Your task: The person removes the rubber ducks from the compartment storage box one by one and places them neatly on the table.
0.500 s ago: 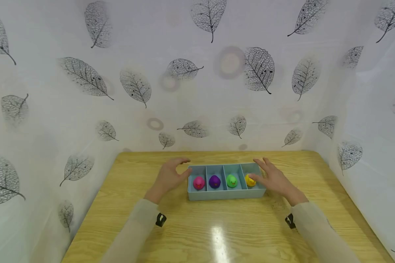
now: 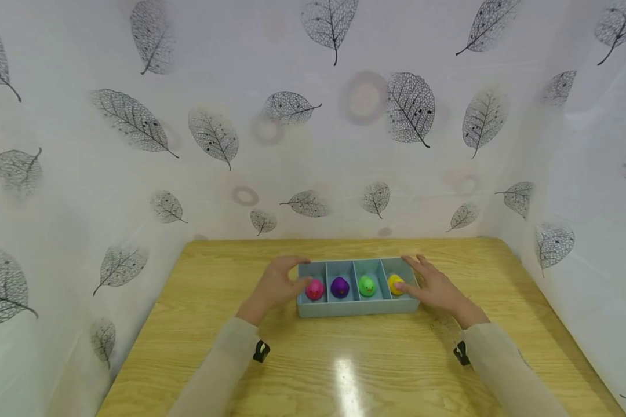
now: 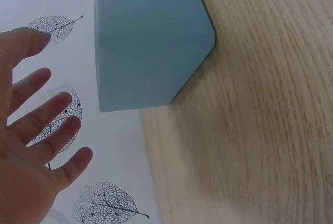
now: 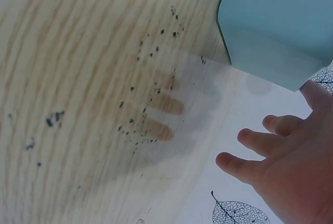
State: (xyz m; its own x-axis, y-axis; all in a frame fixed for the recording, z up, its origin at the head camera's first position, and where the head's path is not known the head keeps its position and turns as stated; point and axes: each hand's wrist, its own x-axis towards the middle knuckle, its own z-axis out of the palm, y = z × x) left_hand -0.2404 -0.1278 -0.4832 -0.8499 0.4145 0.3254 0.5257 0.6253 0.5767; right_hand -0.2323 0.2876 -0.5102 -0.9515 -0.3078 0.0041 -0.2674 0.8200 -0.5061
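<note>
A blue-grey divided tray (image 2: 355, 309) stands on the wooden table, with one toy duck per compartment. From left to right they are a pink duck (image 2: 315, 289), a purple duck (image 2: 340, 287), a green duck (image 2: 367, 286) and a yellow duck (image 2: 395, 284). At the tray's left end is my left hand (image 2: 277, 285), its thumb over the wall near the pink duck. My right hand (image 2: 439, 289) is at the right end, thumb in front of the yellow duck. In the left wrist view, the left fingers (image 3: 49, 122) are spread beside the end wall; the right fingers (image 4: 260, 143) are spread too. Contact is unclear.
The wooden table (image 2: 313, 359) extends in front of the tray and to both sides. Behind and beside it hangs a white sheet (image 2: 313, 156) printed with dark leaves. Small dark specks (image 4: 148, 104) mark the table near the right hand.
My left hand has moved right, bringing its thumb over the tray's left end. The right hand has shifted only slightly, and the tray and ducks stay in place.
</note>
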